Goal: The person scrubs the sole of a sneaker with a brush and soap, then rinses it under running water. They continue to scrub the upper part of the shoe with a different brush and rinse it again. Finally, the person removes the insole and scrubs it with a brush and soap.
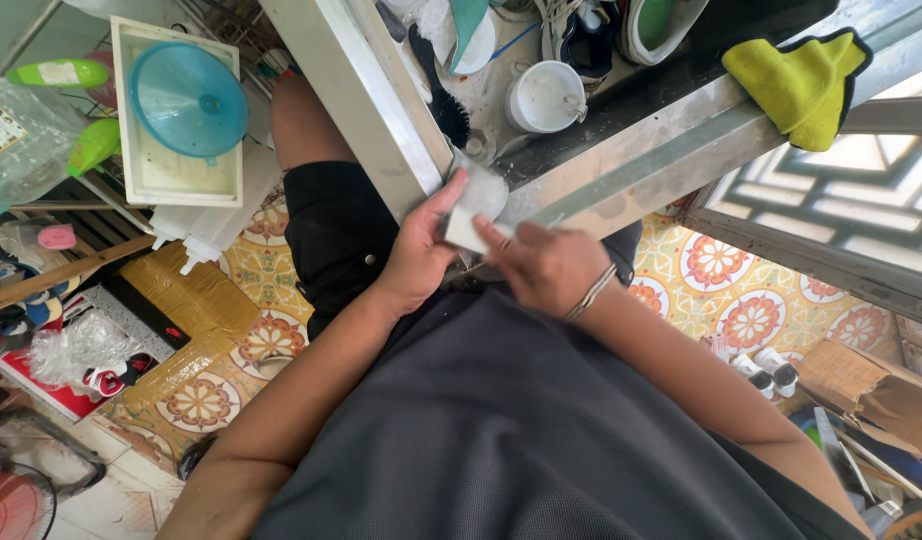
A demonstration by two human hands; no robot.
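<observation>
Both my hands meet at the corner of a metal-framed table [621, 150]. My left hand [418, 255] grips a small white, flat rectangular piece [464, 232], thumb up along its left edge. Just above it sits a translucent plastic-like piece [486, 190]. My right hand [546, 265], with a thin bracelet on the wrist, pinches the white piece's right side with its fingertips. I cannot tell exactly what the piece is. I sit in a dark shirt and black shorts.
On the table lie a black brush [443, 100], a white cup [545, 97], sneakers [581, 30] and a yellow cloth [796, 85]. To the left a blue funnel [188, 98] rests on a white jug, beside green bottles [59, 72]. Below is a patterned tile floor [741, 300].
</observation>
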